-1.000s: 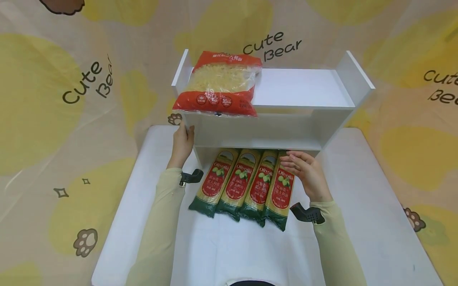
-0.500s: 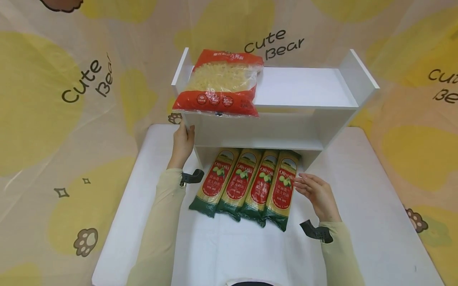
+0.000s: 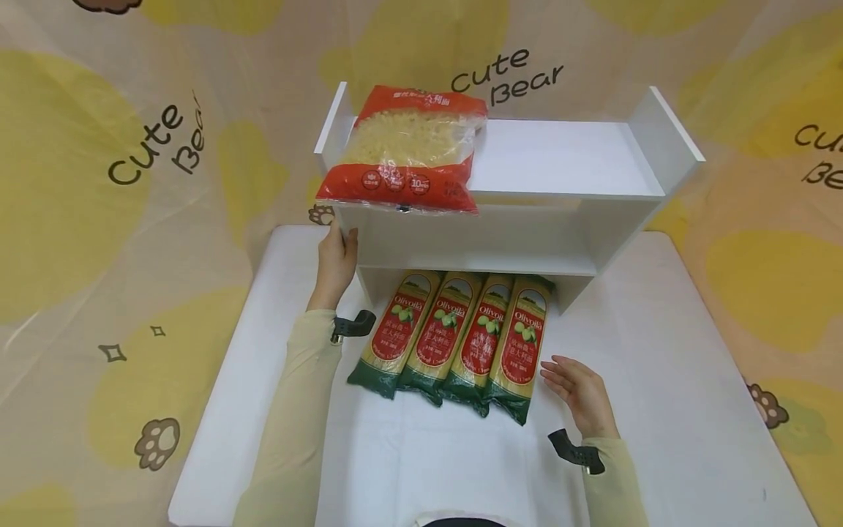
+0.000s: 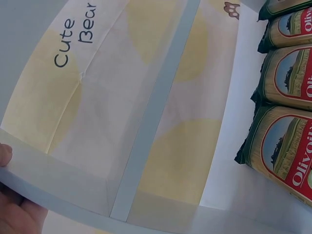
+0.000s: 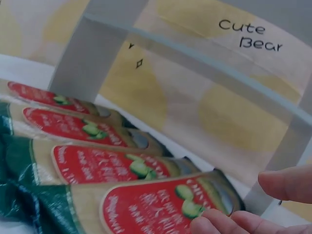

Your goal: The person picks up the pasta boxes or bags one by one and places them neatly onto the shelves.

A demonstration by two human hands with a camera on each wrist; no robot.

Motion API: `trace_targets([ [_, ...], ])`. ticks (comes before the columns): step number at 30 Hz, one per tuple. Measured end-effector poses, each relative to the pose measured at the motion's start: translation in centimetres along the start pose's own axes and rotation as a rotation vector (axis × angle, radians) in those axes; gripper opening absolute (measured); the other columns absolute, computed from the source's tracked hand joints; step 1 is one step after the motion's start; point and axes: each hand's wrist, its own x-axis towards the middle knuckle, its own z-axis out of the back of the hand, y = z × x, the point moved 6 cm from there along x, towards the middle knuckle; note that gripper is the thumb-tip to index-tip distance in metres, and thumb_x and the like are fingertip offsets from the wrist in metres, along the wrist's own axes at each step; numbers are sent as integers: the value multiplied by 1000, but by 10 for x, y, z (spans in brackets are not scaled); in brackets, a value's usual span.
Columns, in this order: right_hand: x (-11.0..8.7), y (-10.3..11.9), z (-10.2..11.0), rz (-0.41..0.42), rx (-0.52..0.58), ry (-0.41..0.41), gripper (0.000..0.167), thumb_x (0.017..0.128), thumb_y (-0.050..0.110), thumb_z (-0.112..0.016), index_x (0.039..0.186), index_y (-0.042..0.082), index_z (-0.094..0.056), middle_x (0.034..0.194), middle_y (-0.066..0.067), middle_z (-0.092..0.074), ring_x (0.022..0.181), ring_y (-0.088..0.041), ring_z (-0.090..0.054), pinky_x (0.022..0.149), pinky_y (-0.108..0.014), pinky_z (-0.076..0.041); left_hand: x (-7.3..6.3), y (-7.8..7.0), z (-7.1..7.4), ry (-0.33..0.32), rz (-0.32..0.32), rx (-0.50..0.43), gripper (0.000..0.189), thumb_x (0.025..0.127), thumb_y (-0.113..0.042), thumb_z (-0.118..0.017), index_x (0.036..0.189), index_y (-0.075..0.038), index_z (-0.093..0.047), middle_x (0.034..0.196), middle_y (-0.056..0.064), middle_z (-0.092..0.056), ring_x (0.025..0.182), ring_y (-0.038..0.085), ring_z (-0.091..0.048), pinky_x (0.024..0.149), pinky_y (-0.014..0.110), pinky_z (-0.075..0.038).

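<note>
My left hand [image 3: 334, 267] grips the left side panel of a white shelf unit [image 3: 566, 157]. In the left wrist view, the thumb [image 4: 5, 155] lies on one face of that panel, with fingers [image 4: 22, 217] on the other. Several green-and-gold spaghetti packets [image 3: 402, 329] with red labels lie side by side, their far ends under the lowest board. Beside the rightmost packet [image 3: 520, 351], my right hand [image 3: 582, 395] hovers with relaxed fingers, holding nothing. Its fingertips overlap that packet in the right wrist view; contact cannot be told.
A red bag of pasta [image 3: 408, 146] lies on the left of the top shelf, its front edge overhanging. The middle shelf [image 3: 474, 238] bears nothing visible. A white table [image 3: 665, 410] spreads around the unit, with a patterned cloth [image 3: 197, 256] behind and at the sides.
My right hand has drawn back from the far part of the rightmost packet, towards me and slightly right. My left hand stays on the side panel. The packets look unmoved.
</note>
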Motion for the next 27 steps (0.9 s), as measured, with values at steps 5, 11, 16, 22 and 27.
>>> trace_targets([
  [5,-4,-16,2,-50,32,-20,49,94,34,-58,127,0,-46,104,-3,-65,97,-16,-65,87,-27,-50,1,0,0,-5,-3,4,40,101,-11,-41,140,-3,-35,136,23,-48,122,38,-49,96,50,-42],
  [11,-28,3,-16,-124,-67,-63,46,99,23,-48,133,-6,-38,101,-2,-65,94,-11,-65,87,-25,-49,0,0,0,2,2,7,40,100,-9,-42,139,-2,-35,136,23,-47,121,39,-49,96,50,-42],
  [16,-32,6,-25,-138,-126,-76,45,101,20,-42,134,-10,-35,105,-6,-64,91,-11,-64,85,-25,-50,-1,-1,0,12,12,2,41,101,-10,-42,140,-3,-34,138,23,-46,122,39,-48,96,50,-42],
  [22,-28,1,-25,-136,-185,-88,46,101,22,-42,134,-10,-36,110,-10,-61,91,-10,-63,84,-23,-50,-2,-1,0,13,9,-7,41,101,-9,-41,141,-4,-33,138,23,-46,121,39,-49,95,51,-42],
  [27,-24,0,-27,-131,-200,-82,45,101,21,-42,132,-12,-38,107,-10,-60,89,-10,-63,83,-22,-51,-1,-2,0,9,4,-1,41,101,-10,-41,140,-3,-34,137,23,-46,121,39,-49,95,51,-43],
])
